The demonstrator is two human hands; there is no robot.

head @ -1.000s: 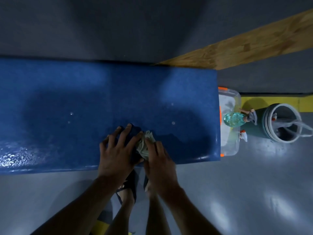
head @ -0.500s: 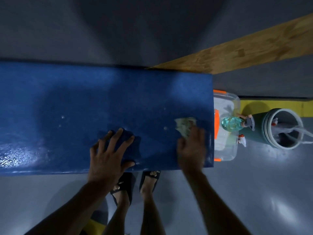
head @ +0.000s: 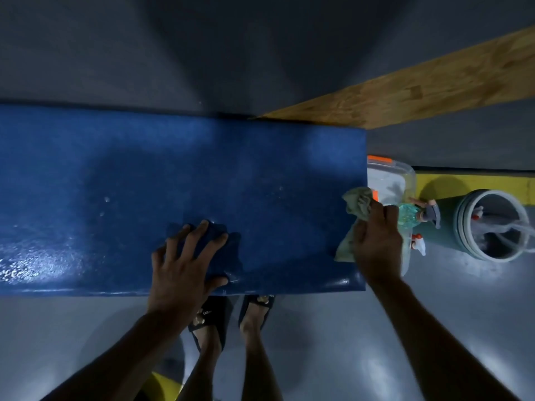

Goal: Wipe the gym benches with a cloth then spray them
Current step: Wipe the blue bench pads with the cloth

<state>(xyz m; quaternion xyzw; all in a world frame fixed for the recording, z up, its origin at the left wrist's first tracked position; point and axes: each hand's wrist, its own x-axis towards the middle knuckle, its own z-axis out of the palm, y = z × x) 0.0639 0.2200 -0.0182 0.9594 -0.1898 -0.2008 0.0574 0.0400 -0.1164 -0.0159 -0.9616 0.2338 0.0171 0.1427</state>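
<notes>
Currently, the left hand (head: 185, 264) lies flat, palm down, on the padded blue vinyl gym bench (head: 115, 183), fingers spread wide, near the bench's front edge. The right hand (head: 377, 244) is at the right end of the bench, fingers closed around a crumpled pale green cloth (head: 357, 205). The cloth protrudes above and below the hand and hangs partly over the bench's end edge. The bench surface shows a wet sheen toward the lower left and a few droplets near its middle.

Just beyond the right end of the bench, on the grey floor (head: 347, 342), stands a clear plastic container with orange latches (head: 393, 172). A spray bottle with a teal translucent body (head: 409, 217) lies over its far side, partly hidden by the right hand. To the right stands a round grey-green bucket (head: 492, 224) holding tubing. A wooden board (head: 419, 88) runs diagonally behind the bench. The person's feet, in black sandals (head: 211, 314), stand just in front of the bench.
</notes>
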